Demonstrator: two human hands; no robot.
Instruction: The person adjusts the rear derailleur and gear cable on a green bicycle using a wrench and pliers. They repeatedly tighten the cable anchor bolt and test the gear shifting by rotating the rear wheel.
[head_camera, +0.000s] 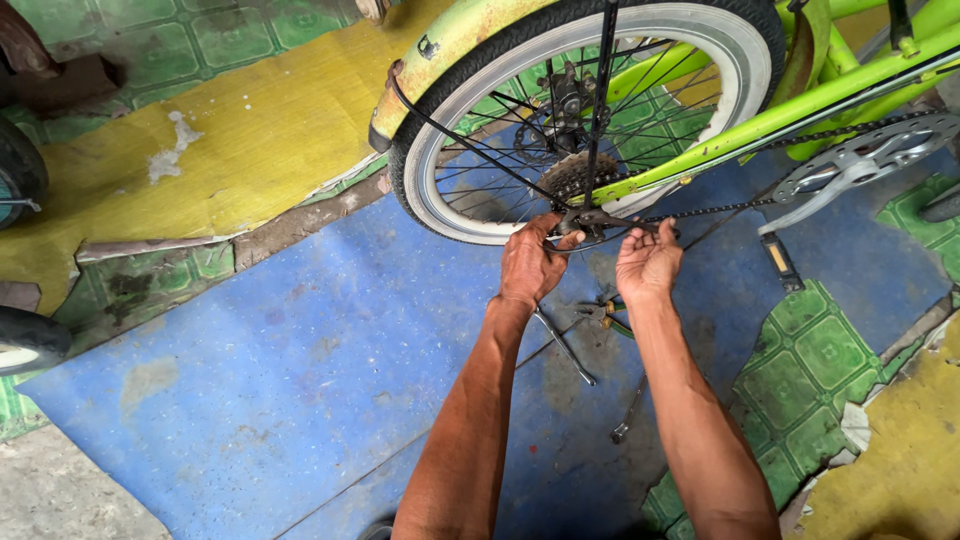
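A lime-green bicycle stands with its rear wheel on a blue floor mat. The wheel has a white-walled tyre, thin spokes and a rusty sprocket cluster. My left hand pinches a small dark metal part at the wheel's lower axle area, thumb and fingers closed on it. My right hand reaches up beside it, fingertips touching the chain and the same part. The chain runs right to the chainring and a silver crank with a pedal.
Wrenches and another slim tool lie on the mat below my hands. Yellow sheets and green patterned flooring surround the mat. Dark tyres show at the left edge. A green mudguard arcs over the wheel.
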